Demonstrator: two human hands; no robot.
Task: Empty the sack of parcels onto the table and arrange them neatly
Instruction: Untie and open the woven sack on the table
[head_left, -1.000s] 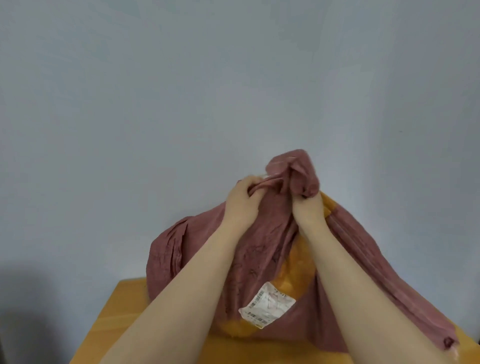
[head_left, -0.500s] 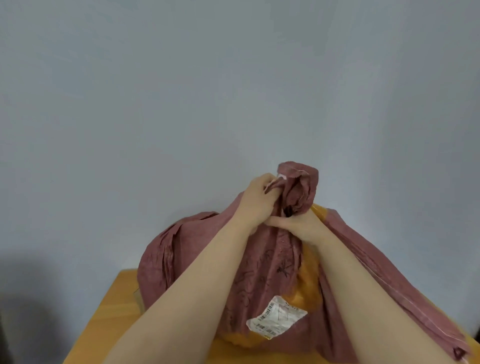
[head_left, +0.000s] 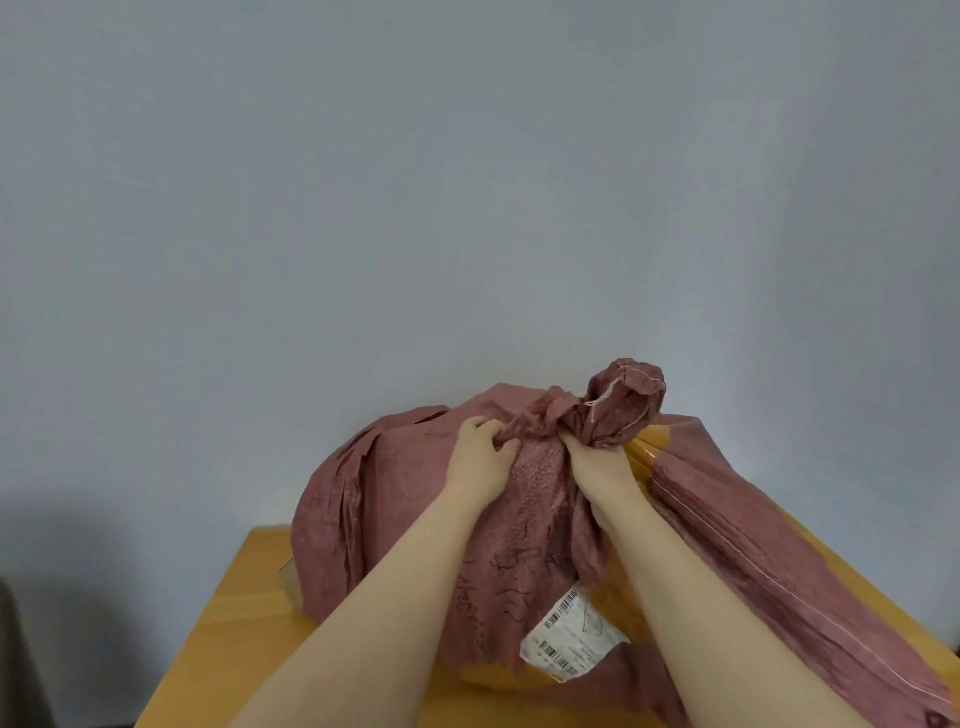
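Toward twelve o'clock on the tabletop (head_left: 234, 613), left grip (head_left: 480, 462) and right grip (head_left: 597, 462) clench the sack (head_left: 395, 499) by its bunched end; lift evenly, spilling parcels (head_left: 571, 636) gently.

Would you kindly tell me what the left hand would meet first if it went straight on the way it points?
The left hand grips the sack, so it would push straight into that bunched cloth, likely toward the gathered neck beside the right hand; depth is unclear.
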